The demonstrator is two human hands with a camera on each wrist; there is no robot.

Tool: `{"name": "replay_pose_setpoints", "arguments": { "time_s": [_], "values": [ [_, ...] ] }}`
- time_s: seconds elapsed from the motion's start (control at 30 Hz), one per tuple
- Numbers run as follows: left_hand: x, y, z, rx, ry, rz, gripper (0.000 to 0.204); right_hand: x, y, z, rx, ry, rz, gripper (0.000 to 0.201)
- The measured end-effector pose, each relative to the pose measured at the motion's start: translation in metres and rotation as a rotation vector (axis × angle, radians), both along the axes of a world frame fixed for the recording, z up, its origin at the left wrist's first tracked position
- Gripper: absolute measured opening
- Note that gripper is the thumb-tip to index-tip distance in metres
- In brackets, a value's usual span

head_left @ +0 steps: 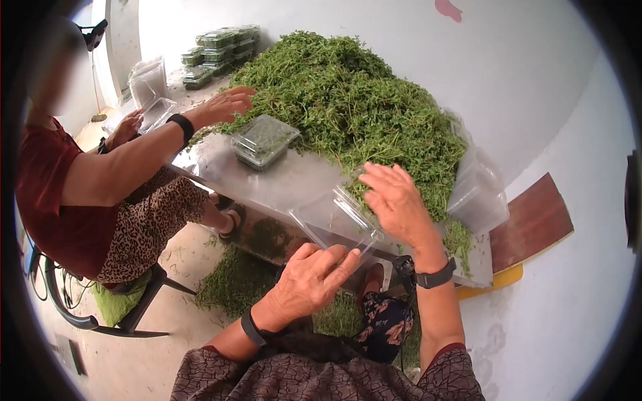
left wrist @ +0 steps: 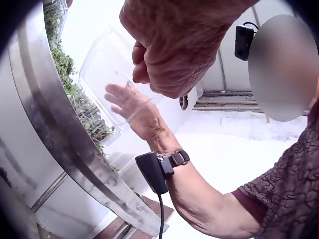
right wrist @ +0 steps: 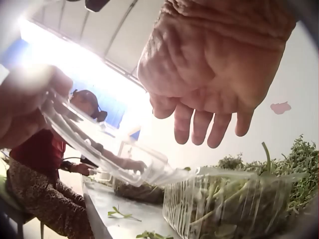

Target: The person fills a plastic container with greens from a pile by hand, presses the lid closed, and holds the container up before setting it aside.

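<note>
In the head view my left hand (head_left: 313,281) pinches the edge of a clear plastic container's lid (head_left: 321,227). The container stands unlidded at the table's edge; in the right wrist view its ribbed base (right wrist: 224,204) holds green stems and leaves. My right hand (head_left: 399,204) is raised over the container with its fingers extended, and in the right wrist view (right wrist: 214,74) nothing is in it. The large heap of greens (head_left: 348,93) lies just beyond. In the left wrist view my left hand (left wrist: 174,45) hides part of its own grip.
A closed filled box (head_left: 265,140) sits on the metal table (head_left: 221,164). Stacked filled boxes (head_left: 224,48) stand at the back left. Nested empty containers (head_left: 478,194) are right of the heap. Another person (head_left: 73,174) sits at the left, one arm stretched toward the greens.
</note>
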State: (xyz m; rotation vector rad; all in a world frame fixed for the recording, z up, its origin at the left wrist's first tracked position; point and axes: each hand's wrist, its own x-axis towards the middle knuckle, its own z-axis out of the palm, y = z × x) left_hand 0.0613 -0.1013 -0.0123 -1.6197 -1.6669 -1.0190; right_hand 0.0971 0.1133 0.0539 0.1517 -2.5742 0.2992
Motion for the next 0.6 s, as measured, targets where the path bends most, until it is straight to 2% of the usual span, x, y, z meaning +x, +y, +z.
{"name": "replay_pose_setpoints", "arguments": {
  "time_s": [0.07,0.13,0.27,0.33,0.43,0.6],
  "values": [
    [-0.001,-0.001,0.002,0.004,-0.009,0.003,0.054,0.012,0.004,0.008,-0.02,0.031,-0.02,0.033],
    [0.0,-0.001,0.002,0.007,-0.017,0.001,0.052,0.026,0.011,0.009,-0.135,0.15,-0.179,0.035],
    [0.002,0.001,-0.003,0.049,-0.063,0.03,0.055,0.047,0.018,-0.019,-0.392,0.136,-0.285,0.039],
    [0.003,0.002,-0.004,0.055,-0.079,0.025,0.055,0.049,0.01,-0.031,-0.38,0.11,-0.299,0.038],
    [0.004,0.003,-0.004,0.042,-0.077,0.015,0.055,0.045,0.007,-0.048,-0.144,0.004,-0.27,0.039],
    [0.004,0.001,-0.004,0.035,-0.069,0.024,0.054,0.043,0.011,-0.024,-0.144,-0.129,-0.29,0.035]
  ]
}}
